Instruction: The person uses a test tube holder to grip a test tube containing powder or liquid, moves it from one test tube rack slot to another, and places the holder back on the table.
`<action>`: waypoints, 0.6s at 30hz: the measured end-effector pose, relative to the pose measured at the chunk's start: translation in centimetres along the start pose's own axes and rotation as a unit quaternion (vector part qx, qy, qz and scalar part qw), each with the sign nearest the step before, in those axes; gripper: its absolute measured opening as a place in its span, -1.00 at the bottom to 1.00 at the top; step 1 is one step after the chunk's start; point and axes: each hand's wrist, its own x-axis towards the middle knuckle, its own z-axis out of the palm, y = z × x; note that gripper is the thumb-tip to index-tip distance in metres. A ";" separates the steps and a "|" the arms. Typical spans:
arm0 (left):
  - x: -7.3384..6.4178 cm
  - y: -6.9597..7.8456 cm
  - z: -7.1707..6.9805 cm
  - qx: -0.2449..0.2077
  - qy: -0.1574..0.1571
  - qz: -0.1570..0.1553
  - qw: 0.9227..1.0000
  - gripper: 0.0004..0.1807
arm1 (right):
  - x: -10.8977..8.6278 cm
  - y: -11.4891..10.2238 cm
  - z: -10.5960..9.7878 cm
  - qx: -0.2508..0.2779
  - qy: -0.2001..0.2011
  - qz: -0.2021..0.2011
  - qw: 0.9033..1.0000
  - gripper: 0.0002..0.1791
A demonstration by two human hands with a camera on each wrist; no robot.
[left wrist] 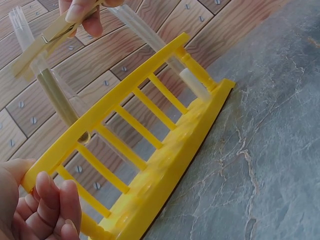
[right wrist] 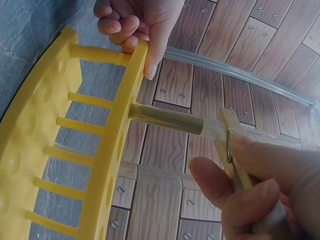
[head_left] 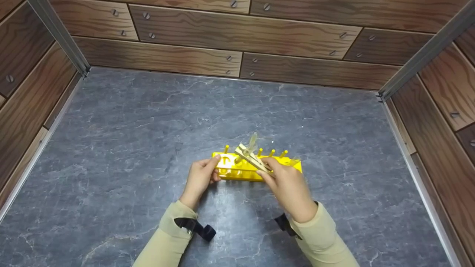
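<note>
From the right wrist, the tube point(right wrist: 167, 119) seems partly hidden by the rack point(right wrist: 105, 150)

The left sleeve point(head_left: 163, 237) and right sleeve point(head_left: 323, 241) are plain pale khaki, creased, each with a black wrist strap point(head_left: 187, 224). Left hand point(head_left: 198, 180) and right hand point(head_left: 291, 187) are bare.

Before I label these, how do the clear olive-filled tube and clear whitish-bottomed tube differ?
A pale wooden clamp grips the olive-filled tube, not the whitish-bottomed tube. The olive-filled tube ends just below the yellow plastic rack's upper rail; the whitish-bottomed tube reaches the base. Both are transparent.
</note>
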 end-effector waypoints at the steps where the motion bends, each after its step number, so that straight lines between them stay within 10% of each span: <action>1: 0.0 -0.1 0.0 0.000 0.002 0.002 1.000 -0.57 | 0.0 0.0 0.0 0.000 0.000 0.000 1.000 -0.68; 18: -0.1 -0.3 0.1 0.001 0.010 0.016 1.000 -0.53 | -0.2 -0.2 -0.3 0.015 0.004 -0.002 1.000 -0.68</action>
